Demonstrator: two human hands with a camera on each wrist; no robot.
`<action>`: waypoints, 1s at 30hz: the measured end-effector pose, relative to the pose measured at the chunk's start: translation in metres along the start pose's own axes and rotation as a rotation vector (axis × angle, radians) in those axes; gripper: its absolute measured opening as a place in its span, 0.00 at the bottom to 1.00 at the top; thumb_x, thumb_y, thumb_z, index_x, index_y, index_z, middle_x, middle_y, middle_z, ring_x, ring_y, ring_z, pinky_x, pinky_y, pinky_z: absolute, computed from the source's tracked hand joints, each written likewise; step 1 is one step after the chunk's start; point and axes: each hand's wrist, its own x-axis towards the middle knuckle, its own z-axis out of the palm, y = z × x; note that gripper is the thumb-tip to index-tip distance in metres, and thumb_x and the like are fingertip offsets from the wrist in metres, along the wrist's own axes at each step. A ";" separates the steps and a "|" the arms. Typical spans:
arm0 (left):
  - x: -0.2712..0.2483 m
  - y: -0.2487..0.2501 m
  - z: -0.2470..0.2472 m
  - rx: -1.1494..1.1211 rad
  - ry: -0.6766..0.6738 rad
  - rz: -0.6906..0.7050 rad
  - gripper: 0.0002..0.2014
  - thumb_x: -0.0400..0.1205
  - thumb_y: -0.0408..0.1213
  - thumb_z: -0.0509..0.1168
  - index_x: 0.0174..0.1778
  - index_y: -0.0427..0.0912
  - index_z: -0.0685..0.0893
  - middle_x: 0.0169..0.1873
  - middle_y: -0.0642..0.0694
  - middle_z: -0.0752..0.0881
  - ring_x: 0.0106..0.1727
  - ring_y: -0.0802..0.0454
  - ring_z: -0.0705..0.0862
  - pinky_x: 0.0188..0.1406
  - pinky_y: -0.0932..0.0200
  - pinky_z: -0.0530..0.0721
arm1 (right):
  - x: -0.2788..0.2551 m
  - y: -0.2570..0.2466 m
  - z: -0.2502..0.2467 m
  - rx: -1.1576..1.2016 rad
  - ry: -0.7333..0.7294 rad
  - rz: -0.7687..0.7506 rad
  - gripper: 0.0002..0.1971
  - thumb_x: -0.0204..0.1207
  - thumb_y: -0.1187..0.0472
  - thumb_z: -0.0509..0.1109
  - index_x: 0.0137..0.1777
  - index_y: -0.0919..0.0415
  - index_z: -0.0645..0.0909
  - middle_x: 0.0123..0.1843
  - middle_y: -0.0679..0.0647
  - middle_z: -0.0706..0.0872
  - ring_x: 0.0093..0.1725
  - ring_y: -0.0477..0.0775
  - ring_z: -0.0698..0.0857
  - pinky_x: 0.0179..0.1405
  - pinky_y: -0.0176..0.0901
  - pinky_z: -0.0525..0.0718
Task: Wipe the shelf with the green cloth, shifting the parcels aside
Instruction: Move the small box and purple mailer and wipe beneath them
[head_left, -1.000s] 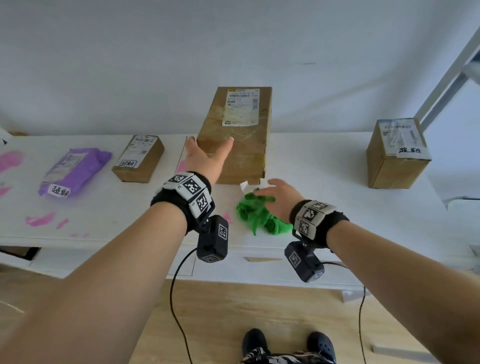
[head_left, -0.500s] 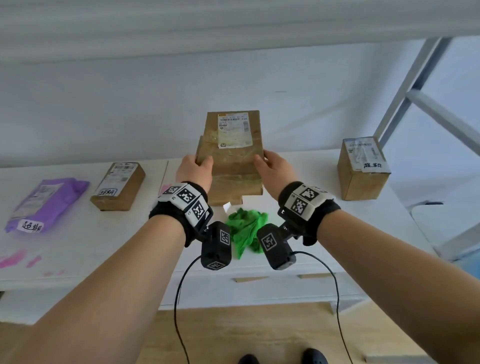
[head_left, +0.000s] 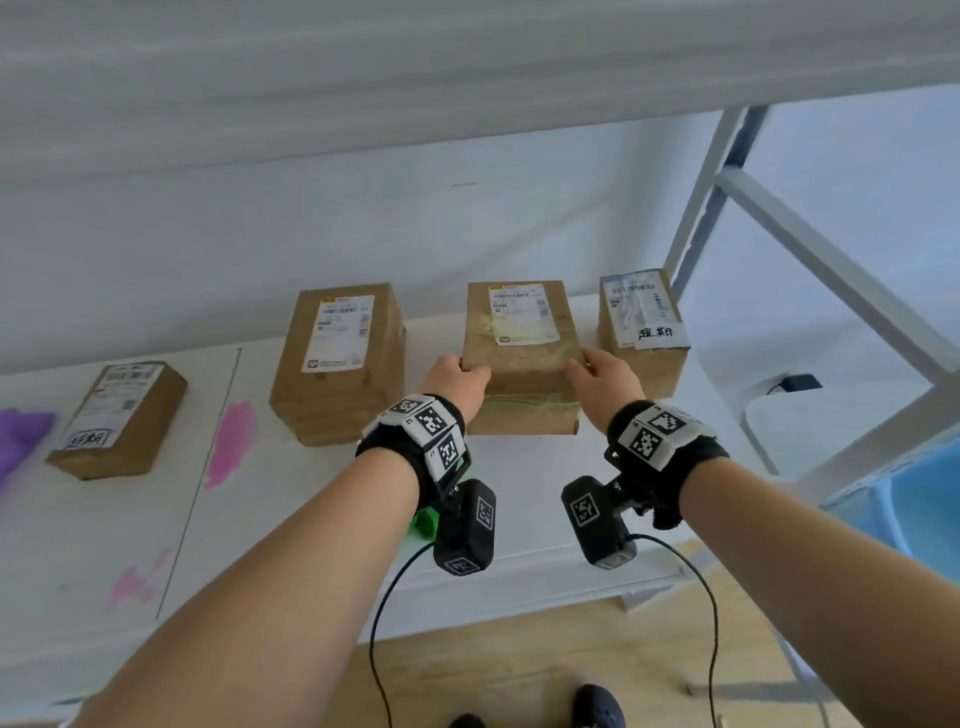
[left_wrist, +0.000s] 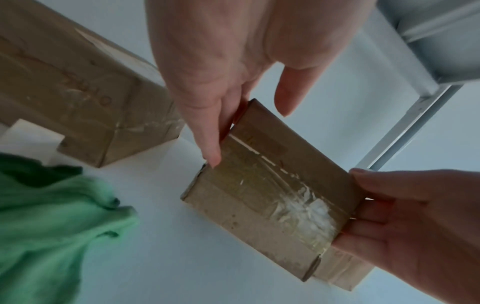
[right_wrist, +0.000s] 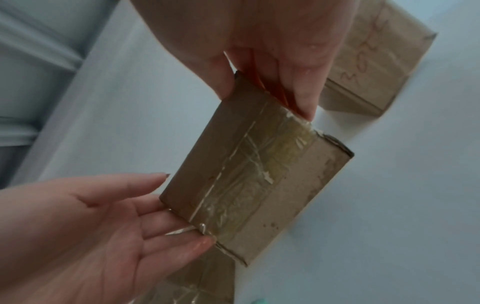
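The white shelf (head_left: 519, 483) carries the parcels, and the taped parcel (head_left: 521, 358) sits just left of the handwritten-label box (head_left: 642, 327), probably moved to bare the surface. Left hand (head_left: 457, 382) and right hand (head_left: 602, 376) grip its sides. The green cloth (left_wrist: 52, 222) lies loose on the shelf, nearer the front edge than the taped parcel and to its left, likely waiting for a free hand.

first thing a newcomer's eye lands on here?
Both bare hands, the left hand and the right hand, clamp the sides of a taped brown cardboard parcel mid-shelf, between two other cardboard boxes. Next, the pink smears on the white shelf to the left, and the crumpled green cloth lying loose at the near edge.
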 end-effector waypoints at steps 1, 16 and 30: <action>0.004 0.000 0.006 0.010 -0.009 0.001 0.07 0.81 0.39 0.61 0.37 0.45 0.77 0.33 0.45 0.79 0.44 0.42 0.82 0.59 0.42 0.85 | 0.005 0.005 -0.001 -0.002 -0.013 0.007 0.10 0.84 0.58 0.56 0.46 0.62 0.76 0.32 0.48 0.74 0.39 0.53 0.76 0.28 0.34 0.68; 0.027 0.002 0.042 0.172 0.032 -0.028 0.15 0.83 0.34 0.57 0.64 0.37 0.81 0.47 0.43 0.82 0.47 0.45 0.77 0.45 0.61 0.70 | 0.047 0.008 0.005 -0.260 -0.181 0.008 0.29 0.78 0.76 0.57 0.80 0.66 0.59 0.80 0.64 0.64 0.79 0.62 0.67 0.79 0.52 0.69; -0.025 -0.032 -0.018 0.256 0.372 0.035 0.18 0.86 0.34 0.56 0.73 0.41 0.76 0.69 0.43 0.81 0.70 0.46 0.79 0.68 0.57 0.74 | -0.006 -0.016 0.039 -0.370 -0.350 -0.641 0.20 0.81 0.68 0.57 0.72 0.60 0.76 0.75 0.54 0.75 0.74 0.57 0.73 0.74 0.45 0.71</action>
